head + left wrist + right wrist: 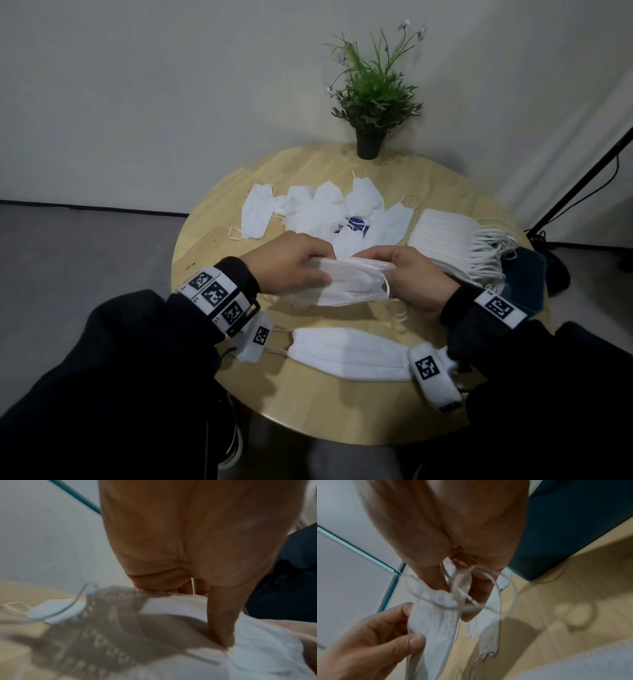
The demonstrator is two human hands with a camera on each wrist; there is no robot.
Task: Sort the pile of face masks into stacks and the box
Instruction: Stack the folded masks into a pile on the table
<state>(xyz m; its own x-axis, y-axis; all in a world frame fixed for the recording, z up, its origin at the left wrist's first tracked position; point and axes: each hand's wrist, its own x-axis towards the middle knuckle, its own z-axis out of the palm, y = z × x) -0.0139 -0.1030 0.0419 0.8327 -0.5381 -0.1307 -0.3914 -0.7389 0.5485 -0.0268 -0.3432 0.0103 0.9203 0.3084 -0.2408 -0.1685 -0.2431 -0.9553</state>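
Both hands hold a small bundle of white flat masks (pixel 349 284) above the round wooden table (pixel 308 407). My left hand (pixel 294 263) grips its left end, thumb pressed on the fabric (pixel 221 622). My right hand (pixel 411 274) pinches the right end, ear loops (pixel 481 596) tangled around its fingers. A loose pile of folded white masks (pixel 322 209) lies at the table's middle back. A neat stack of flat masks (pixel 455 240) sits on the right. Another flat mask (pixel 346 353) lies near the front edge. The dark blue box (pixel 524 277) stands at the right rim.
A potted green plant (pixel 371 99) stands at the table's back edge. A black stand leg with a cable (pixel 579 185) slants down at the right. A small purple-printed packet (pixel 358 226) shows within the loose pile. Grey floor surrounds the table.
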